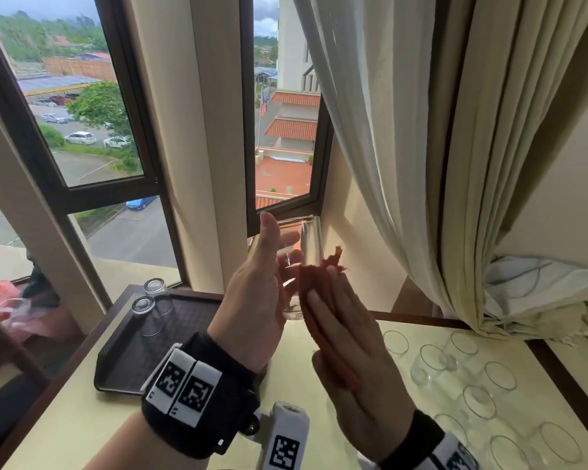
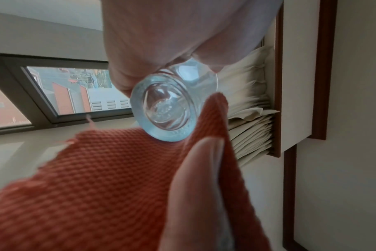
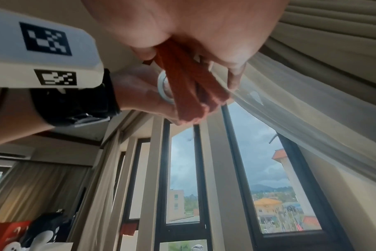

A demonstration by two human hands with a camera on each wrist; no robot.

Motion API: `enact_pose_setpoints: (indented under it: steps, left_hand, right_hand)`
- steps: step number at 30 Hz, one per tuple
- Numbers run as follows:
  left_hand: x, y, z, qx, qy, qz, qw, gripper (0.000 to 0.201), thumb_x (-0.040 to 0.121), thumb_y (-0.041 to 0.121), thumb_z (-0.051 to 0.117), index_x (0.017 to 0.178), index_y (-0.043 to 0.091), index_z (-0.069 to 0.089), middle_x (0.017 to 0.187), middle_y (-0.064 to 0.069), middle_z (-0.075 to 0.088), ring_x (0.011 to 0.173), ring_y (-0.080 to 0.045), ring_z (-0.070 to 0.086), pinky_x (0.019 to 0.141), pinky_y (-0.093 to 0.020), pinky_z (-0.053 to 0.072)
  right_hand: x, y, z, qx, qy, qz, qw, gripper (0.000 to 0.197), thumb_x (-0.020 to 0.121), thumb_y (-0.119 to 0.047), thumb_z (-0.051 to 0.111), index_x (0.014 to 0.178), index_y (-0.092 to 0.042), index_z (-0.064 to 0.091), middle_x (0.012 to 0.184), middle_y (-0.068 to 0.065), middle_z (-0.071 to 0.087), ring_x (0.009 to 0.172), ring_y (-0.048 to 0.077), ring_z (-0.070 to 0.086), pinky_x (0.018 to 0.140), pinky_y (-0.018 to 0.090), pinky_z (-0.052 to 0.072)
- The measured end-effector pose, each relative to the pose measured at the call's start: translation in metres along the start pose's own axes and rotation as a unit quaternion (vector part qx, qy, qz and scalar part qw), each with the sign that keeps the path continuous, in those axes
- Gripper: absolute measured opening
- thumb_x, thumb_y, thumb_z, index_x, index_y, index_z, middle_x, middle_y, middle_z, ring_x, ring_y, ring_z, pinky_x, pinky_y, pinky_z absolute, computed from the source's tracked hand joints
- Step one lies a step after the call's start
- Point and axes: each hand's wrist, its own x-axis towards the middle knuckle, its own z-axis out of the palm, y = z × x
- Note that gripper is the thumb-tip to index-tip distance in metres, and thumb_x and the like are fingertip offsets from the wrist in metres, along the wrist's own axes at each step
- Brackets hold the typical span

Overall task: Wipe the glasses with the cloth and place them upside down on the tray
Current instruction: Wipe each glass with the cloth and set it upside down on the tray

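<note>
Both hands on one glass point(image 1: 302, 262)
Left hand point(image 1: 255, 300) grips it; right hand point(image 1: 350, 371) presses the cloth point(image 1: 323, 293) against it above the desk point(image 1: 82, 432).

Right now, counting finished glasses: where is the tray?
In the head view, the dark tray sits left on the table, below the left hand, holding two upside-down glasses.

**Legible markings: none found**

No readable words, brand names or numerals appear in any view. The only printed marks are black-and-white square coded patterns on the left wrist band point(image 1: 184, 388) and on the white camera housing point(image 3: 43, 49) worn at that wrist; they carry no letters or digits. Moulded relief on the base of the glass point(image 2: 163, 110) is too blurred to read
</note>
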Motion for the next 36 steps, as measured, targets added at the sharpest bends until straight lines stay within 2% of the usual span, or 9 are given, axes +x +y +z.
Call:
enact_pose_setpoints:
  steps: [5, 10, 16, 18, 22, 26, 30, 34, 36]
  left_hand:
    - [-0.004, -0.003, 0.012, -0.024, -0.002, -0.013, 1.000, 0.080, 0.083, 0.075, 0.054, 0.128, 0.010, 0.066, 0.098, -0.013, 0.064, 0.088, -0.028, 0.063, 0.083, -0.045, 0.056]
    - [-0.003, -0.005, 0.014, -0.046, 0.008, -0.019, 0.999, 0.087, 0.093, 0.081, 0.053, 0.134, 0.006, 0.069, 0.135, -0.026, 0.070, 0.128, -0.039, 0.066, 0.122, -0.061, 0.040]
    - [0.006, 0.001, 0.000, 0.008, 0.033, -0.057, 0.998, 0.101, 0.061, 0.097, 0.068, 0.129, 0.022, 0.064, 0.123, -0.008, 0.074, 0.110, -0.025, 0.074, 0.101, -0.053, 0.059]
    - [0.005, -0.002, 0.005, -0.014, 0.032, -0.057, 0.998, 0.085, 0.061, 0.083, 0.072, 0.113, 0.018, 0.063, 0.096, -0.007, 0.059, 0.089, -0.023, 0.060, 0.089, -0.044, 0.056]
    - [0.004, -0.008, 0.016, -0.027, 0.016, -0.031, 0.999, 0.063, 0.081, 0.075, 0.067, 0.094, 0.015, 0.058, 0.087, -0.011, 0.048, 0.082, -0.026, 0.045, 0.086, -0.043, 0.043]
    - [0.010, -0.014, 0.014, -0.009, 0.016, -0.006, 1.000, 0.081, 0.091, 0.082, 0.056, 0.134, 0.015, 0.071, 0.137, -0.025, 0.067, 0.133, -0.045, 0.061, 0.123, -0.059, 0.040]
    - [0.016, -0.009, 0.003, -0.005, 0.008, -0.018, 1.000, 0.089, 0.087, 0.079, 0.050, 0.138, 0.009, 0.066, 0.134, -0.021, 0.071, 0.127, -0.033, 0.069, 0.118, -0.054, 0.046]
    - [0.018, -0.008, 0.003, -0.013, 0.009, -0.010, 1.000, 0.082, 0.078, 0.076, 0.053, 0.123, 0.010, 0.071, 0.100, -0.017, 0.067, 0.088, -0.027, 0.064, 0.082, -0.043, 0.056]
    - [0.017, -0.012, 0.009, -0.013, -0.012, -0.017, 1.000, 0.083, 0.084, 0.077, 0.050, 0.126, 0.008, 0.069, 0.098, -0.015, 0.067, 0.085, -0.028, 0.066, 0.074, -0.042, 0.058]
  right_hand:
    - [0.028, 0.005, -0.008, 0.111, 0.074, 0.124, 0.983, 0.057, 0.109, -0.042, 0.039, 0.164, -0.039, 0.026, 0.169, -0.013, 0.035, 0.160, 0.029, 0.025, 0.119, 0.069, 0.034]
    - [0.048, -0.013, -0.010, 0.078, 0.053, 0.042, 0.995, 0.055, 0.110, -0.022, 0.047, 0.163, -0.016, 0.034, 0.175, -0.008, 0.019, 0.163, 0.021, 0.014, 0.124, 0.062, 0.030]
    - [0.002, -0.002, 0.005, 0.047, 0.007, 0.026, 0.999, 0.059, 0.111, -0.036, 0.039, 0.166, -0.021, 0.026, 0.175, -0.004, 0.020, 0.163, 0.026, 0.016, 0.125, 0.062, 0.029]
    - [0.007, 0.010, 0.005, 0.065, 0.021, 0.061, 0.996, 0.058, 0.112, -0.035, 0.040, 0.167, -0.028, 0.022, 0.173, -0.011, 0.024, 0.162, 0.022, 0.018, 0.124, 0.064, 0.029]
    - [0.044, 0.015, -0.008, 0.207, 0.056, 0.119, 0.969, 0.055, 0.109, -0.032, 0.044, 0.162, -0.043, 0.033, 0.164, -0.008, 0.042, 0.129, 0.034, 0.055, 0.088, 0.056, 0.060]
    - [0.053, 0.001, -0.010, 0.130, 0.052, 0.044, 0.989, 0.055, 0.110, -0.018, 0.047, 0.163, -0.014, 0.034, 0.175, -0.002, 0.021, 0.159, 0.033, 0.023, 0.124, 0.066, 0.026]
    - [0.023, 0.007, 0.002, 0.026, -0.009, -0.015, 1.000, 0.056, 0.107, -0.023, 0.045, 0.160, -0.006, 0.036, 0.175, 0.008, 0.018, 0.163, 0.035, 0.009, 0.128, 0.059, 0.022]
    - [0.016, 0.025, 0.005, 0.124, 0.011, 0.080, 0.989, 0.059, 0.109, -0.033, 0.043, 0.166, -0.034, 0.026, 0.172, 0.001, 0.028, 0.150, 0.044, 0.041, 0.107, 0.073, 0.045]
    - [0.032, 0.024, 0.000, 0.203, 0.045, 0.130, 0.969, 0.057, 0.110, -0.034, 0.043, 0.162, -0.048, 0.027, 0.160, 0.007, 0.047, 0.105, 0.046, 0.070, 0.079, 0.067, 0.059]
